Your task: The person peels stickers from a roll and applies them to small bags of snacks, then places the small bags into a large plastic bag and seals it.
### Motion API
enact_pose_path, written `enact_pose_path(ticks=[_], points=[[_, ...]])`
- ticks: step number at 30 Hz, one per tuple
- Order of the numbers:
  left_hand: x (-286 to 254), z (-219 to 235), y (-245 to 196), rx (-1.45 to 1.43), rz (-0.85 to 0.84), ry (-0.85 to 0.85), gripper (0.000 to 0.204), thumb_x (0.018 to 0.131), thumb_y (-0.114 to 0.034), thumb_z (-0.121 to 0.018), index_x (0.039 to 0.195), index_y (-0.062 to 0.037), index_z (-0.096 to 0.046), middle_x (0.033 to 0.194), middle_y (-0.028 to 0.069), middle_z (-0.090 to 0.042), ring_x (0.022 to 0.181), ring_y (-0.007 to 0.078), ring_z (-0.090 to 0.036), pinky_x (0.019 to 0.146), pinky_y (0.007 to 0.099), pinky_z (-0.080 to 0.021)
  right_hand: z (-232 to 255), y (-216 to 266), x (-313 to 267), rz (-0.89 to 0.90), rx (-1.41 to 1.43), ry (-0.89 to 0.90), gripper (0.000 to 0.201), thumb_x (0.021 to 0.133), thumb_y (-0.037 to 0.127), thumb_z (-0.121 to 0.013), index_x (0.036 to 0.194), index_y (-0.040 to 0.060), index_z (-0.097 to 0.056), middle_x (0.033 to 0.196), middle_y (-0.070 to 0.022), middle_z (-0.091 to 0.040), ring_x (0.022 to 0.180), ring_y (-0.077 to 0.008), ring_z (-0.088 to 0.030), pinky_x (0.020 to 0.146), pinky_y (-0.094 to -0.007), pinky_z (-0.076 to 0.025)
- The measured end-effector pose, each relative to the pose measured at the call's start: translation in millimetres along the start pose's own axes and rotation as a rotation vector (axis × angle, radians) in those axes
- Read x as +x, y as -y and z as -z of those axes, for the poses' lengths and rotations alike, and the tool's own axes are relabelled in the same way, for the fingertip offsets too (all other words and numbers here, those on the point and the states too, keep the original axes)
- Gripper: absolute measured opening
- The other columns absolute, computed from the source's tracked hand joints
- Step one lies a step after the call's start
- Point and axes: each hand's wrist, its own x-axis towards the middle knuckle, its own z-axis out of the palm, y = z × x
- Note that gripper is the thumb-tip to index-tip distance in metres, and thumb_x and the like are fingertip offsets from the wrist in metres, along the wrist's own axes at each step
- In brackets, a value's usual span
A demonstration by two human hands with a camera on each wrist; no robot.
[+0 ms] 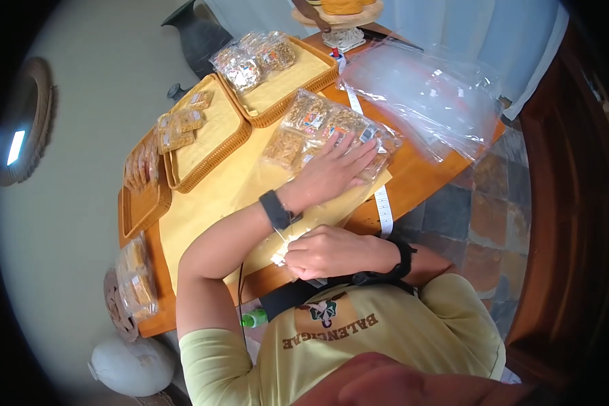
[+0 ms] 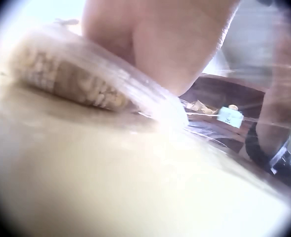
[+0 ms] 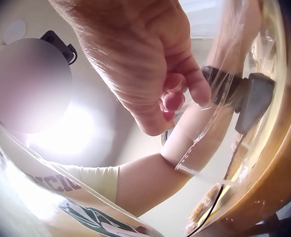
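In the head view a large clear bag (image 1: 291, 145) holds several smaller packs of light brown snack pieces. The left hand (image 1: 326, 172) lies flat across it, fingers spread and straight. Closer to the body, the right hand (image 1: 328, 252) has its fingers curled and pinches the bag's loose plastic end. In the left wrist view the left hand (image 2: 157, 39) rests over a snack pack (image 2: 81, 81) inside the plastic. From the right wrist, the right hand (image 3: 145, 64) shows curled fingers beside the clear plastic edge (image 3: 204, 133); the exact grip is partly hidden.
Wicker trays with snack packs (image 1: 250, 61) line the table's far left. Empty clear bags (image 1: 426, 95) lie at the far right, near a white measuring tape (image 1: 384, 210). Another filled bag (image 1: 139, 279) sits at the left edge. Yellow paper (image 1: 203, 230) covers much of the table.
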Motion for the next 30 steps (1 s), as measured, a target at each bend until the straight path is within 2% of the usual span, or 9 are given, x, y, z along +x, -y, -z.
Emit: enact_pose_path(ticks=[7,15,17,20,23,25,27,28,30], points=[[16,-16,11,-0.079,0.025,-0.004,0.055,0.086,-0.031,-0.045,0.134,-0.0144,-0.026,0.142,0.003,-0.019,0.131,0.0317,-0.015,0.103,0.0529,-0.012,5,7,9,-0.013,-0.045,-0.009,0.017,0.067,0.003,-0.06,0.061,0.0053,-0.044,0.056,-0.0051,-0.042,0.049,-0.0197,-0.049,0.045,-0.0305,-0.041],[-74,30,35,-0.058,-0.114,-0.002,0.046,0.089,-0.027,-0.043,0.133,-0.0179,-0.032,0.143,0.0021,-0.016,0.131,0.0327,-0.01,0.103,0.0523,-0.018,7,17,19,-0.17,-0.151,0.016,0.022,0.063,0.003,-0.065,0.056,0.0059,-0.044,0.053,-0.0056,-0.043,0.045,-0.0216,-0.047,0.043,-0.0307,-0.039],[-119,40,34,-0.58,-0.069,-0.031,0.041,0.089,-0.026,-0.045,0.128,-0.0158,-0.04,0.139,0.0058,-0.027,0.127,0.0298,-0.026,0.1,0.0424,-0.029,3,18,23,-0.202,-0.162,0.077,0.022,0.064,0.004,-0.065,0.056,0.0061,-0.045,0.052,-0.0057,-0.043,0.045,-0.0219,-0.048,0.042,-0.0313,-0.038],[-189,81,37,-0.789,0.306,0.122,0.029,0.085,-0.025,-0.054,0.109,-0.0104,-0.059,0.107,0.009,-0.06,0.095,0.0204,-0.059,0.083,0.0307,-0.043,-4,12,24,-0.205,-0.174,0.126,0.022,0.064,0.004,-0.066,0.056,0.0062,-0.045,0.052,-0.0061,-0.044,0.045,-0.0221,-0.048,0.042,-0.032,-0.037],[-243,107,69,-0.551,0.826,-0.261,0.018,0.079,-0.023,-0.059,0.092,-0.0103,-0.064,0.086,0.0058,-0.065,0.082,0.0189,-0.062,0.071,0.0308,-0.048,-10,7,25,-0.217,-0.15,0.148,0.022,0.064,0.004,-0.066,0.057,0.0063,-0.046,0.052,-0.0062,-0.044,0.045,-0.0224,-0.047,0.042,-0.0321,-0.037],[-263,112,105,-0.005,1.226,-0.379,0.025,0.076,-0.026,-0.062,0.094,-0.0091,-0.061,0.093,0.0068,-0.064,0.084,0.0227,-0.061,0.07,0.0341,-0.049,-13,6,27,-0.223,-0.138,0.151,0.022,0.064,0.004,-0.066,0.057,0.0064,-0.046,0.052,-0.0063,-0.044,0.045,-0.0226,-0.047,0.042,-0.0322,-0.038],[-274,105,132,0.441,1.231,-0.484,0.032,0.074,-0.03,-0.063,0.097,-0.0084,-0.058,0.103,0.0088,-0.059,0.086,0.027,-0.06,0.071,0.0372,-0.049,-15,6,29,-0.212,-0.171,0.163,0.021,0.065,0.004,-0.066,0.057,0.0067,-0.046,0.054,-0.0058,-0.044,0.046,-0.0222,-0.048,0.043,-0.032,-0.038],[-279,100,146,0.432,1.226,-0.482,0.032,0.074,-0.03,-0.063,0.097,-0.0084,-0.058,0.103,0.0088,-0.059,0.086,0.027,-0.06,0.071,0.0372,-0.049,-16,7,30,-0.222,-0.174,0.164,0.021,0.065,0.004,-0.066,0.057,0.0067,-0.046,0.054,-0.0058,-0.044,0.046,-0.0222,-0.048,0.043,-0.032,-0.038],[-286,85,175,0.368,1.437,-0.162,0.05,0.074,-0.036,-0.061,0.118,-0.0177,-0.048,0.119,0.0134,-0.05,0.094,0.029,-0.057,0.078,0.0401,-0.046,-17,9,30,-0.184,-0.264,0.148,0.022,0.065,0.005,-0.067,0.057,0.0072,-0.047,0.055,-0.0055,-0.043,0.046,-0.0213,-0.047,0.042,-0.0314,-0.037]])
